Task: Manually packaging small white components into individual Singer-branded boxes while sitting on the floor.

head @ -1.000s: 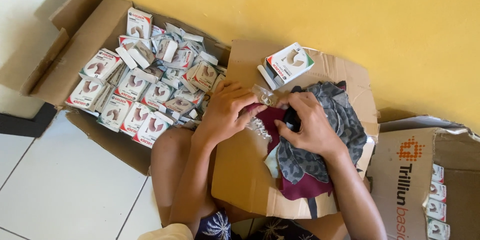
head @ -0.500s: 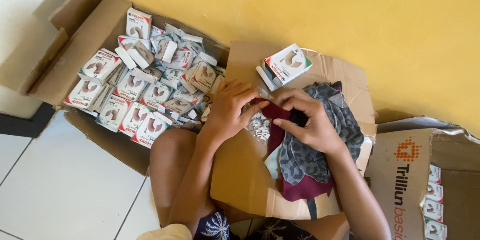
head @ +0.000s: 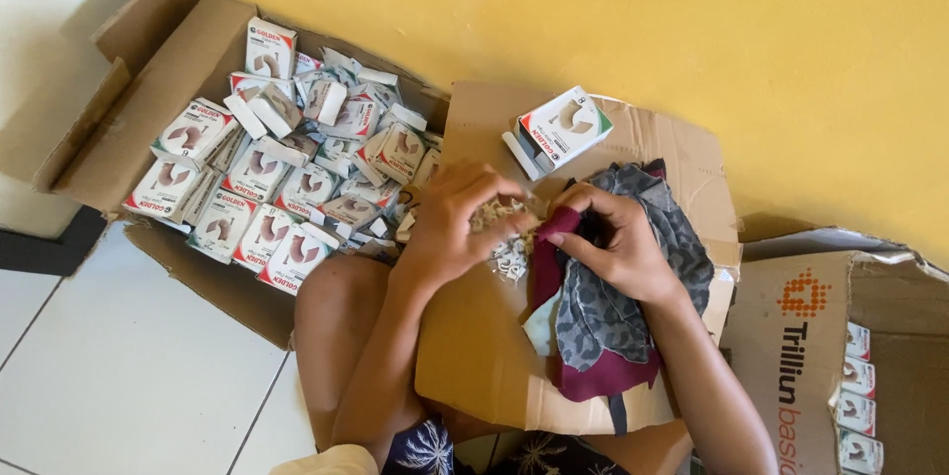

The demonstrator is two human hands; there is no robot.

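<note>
White clips (head: 506, 238): left hand (head: 457, 223) gathered a heap, fingers curled round it; right hand (head: 618, 243) pinched cloth (head: 613, 317). Likely next: boxing, needing the open box (head: 563, 129).

One view only, from a camera worn on the person's head, looking steeply down and slightly forward at the lap. It sits close: the forearms enter from the bottom edge, the yellow wall (head: 692, 30) fills the top, and the tiled floor (head: 119, 386) shows at lower left, with no second view to overlap
</note>
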